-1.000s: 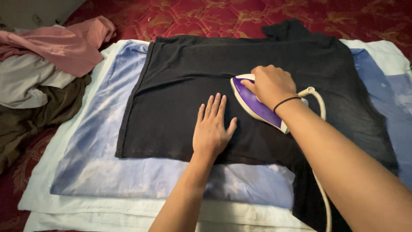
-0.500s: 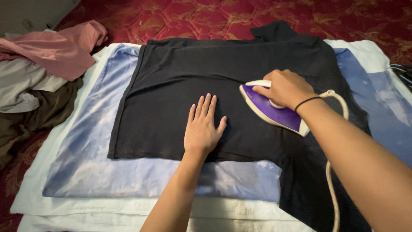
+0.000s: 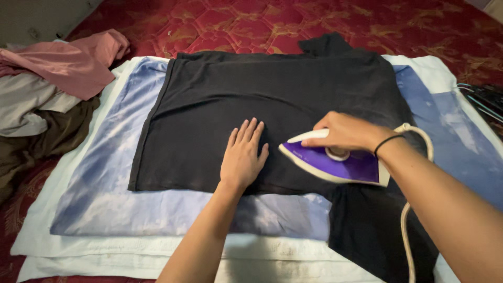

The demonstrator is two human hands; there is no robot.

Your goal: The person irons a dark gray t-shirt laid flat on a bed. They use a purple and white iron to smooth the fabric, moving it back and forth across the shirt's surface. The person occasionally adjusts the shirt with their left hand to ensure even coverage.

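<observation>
Purple iron [image 3: 335,163] sat on the black shirt [image 3: 272,99], right hand [image 3: 348,131] curled around its handle; at its nine o'clock, left hand [image 3: 242,156] lay flat, fingers slightly spread.

The right hand [image 3: 350,132] brings the iron [image 3: 335,163] down the black shirt [image 3: 272,99] toward 6 o'clock, its tip now swung to 9 o'clock, just beside the left hand [image 3: 242,156]. The left hand's fingers sit closer together now.
</observation>
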